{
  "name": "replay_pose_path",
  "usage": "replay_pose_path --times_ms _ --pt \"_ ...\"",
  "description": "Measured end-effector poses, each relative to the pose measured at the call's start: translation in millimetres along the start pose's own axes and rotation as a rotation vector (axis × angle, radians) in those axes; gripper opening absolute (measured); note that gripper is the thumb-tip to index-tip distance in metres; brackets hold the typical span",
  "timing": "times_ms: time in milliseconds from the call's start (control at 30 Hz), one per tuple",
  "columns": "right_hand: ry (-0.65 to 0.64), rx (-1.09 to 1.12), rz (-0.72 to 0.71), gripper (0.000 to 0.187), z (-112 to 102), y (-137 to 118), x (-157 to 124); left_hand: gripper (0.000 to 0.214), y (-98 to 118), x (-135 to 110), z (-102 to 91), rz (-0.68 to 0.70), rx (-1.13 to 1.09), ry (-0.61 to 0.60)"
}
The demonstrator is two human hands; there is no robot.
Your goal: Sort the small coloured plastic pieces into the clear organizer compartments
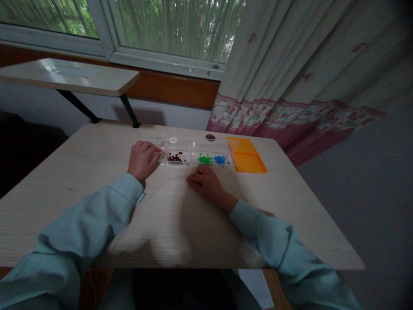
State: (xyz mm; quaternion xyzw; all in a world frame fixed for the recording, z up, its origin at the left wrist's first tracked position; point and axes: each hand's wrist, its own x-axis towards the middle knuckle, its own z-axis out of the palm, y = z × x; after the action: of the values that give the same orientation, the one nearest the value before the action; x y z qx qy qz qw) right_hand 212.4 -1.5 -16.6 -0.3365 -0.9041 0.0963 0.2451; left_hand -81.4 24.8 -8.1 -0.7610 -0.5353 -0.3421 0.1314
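Note:
A clear plastic box with compartments [193,148] lies on the pale wooden table [97,189]. It holds brown bits [176,158], green bits [204,159] and blue bits [221,160]. My left hand [142,158] rests at the box's left end, fingers curled against its edge. On the table just in front of the green compartment lies my right hand [206,181], its fingers pressed together in a pinch; whatever they hold is too small to see.
An orange lid [247,157] lies open at the box's right end. A small dark round hole [210,137] sits behind the box. A second table [71,77] stands by the window; a curtain [306,77] hangs at the right.

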Motion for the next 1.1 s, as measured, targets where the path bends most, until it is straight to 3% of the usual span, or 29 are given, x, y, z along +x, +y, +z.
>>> replay_pose_path --times_ms 233,433,533,700,800,1100 --pt "0.027 -0.013 0.014 0.009 0 -1 1 0.022 -1 -4 -2.6 -0.015 0.113 0.115" --pt "0.12 0.109 0.112 0.01 -1 1 2 0.028 1 -4 -5.0 -0.063 0.157 0.084" --pt "0.187 0.208 0.176 0.014 0 5 2 0.026 15 -4 -4.5 0.006 0.033 0.022" --pt "0.213 0.313 0.235 0.024 -1 8 3 0.023 62 -6 -2.1 0.282 -0.201 -0.184" --pt "0.197 0.339 0.222 0.028 -4 5 4 0.027 83 -7 0.4 0.315 -0.256 -0.234" --pt "0.157 0.371 0.153 0.034 -6 -6 2 0.025 90 -6 6.5 0.322 -0.251 -0.169"
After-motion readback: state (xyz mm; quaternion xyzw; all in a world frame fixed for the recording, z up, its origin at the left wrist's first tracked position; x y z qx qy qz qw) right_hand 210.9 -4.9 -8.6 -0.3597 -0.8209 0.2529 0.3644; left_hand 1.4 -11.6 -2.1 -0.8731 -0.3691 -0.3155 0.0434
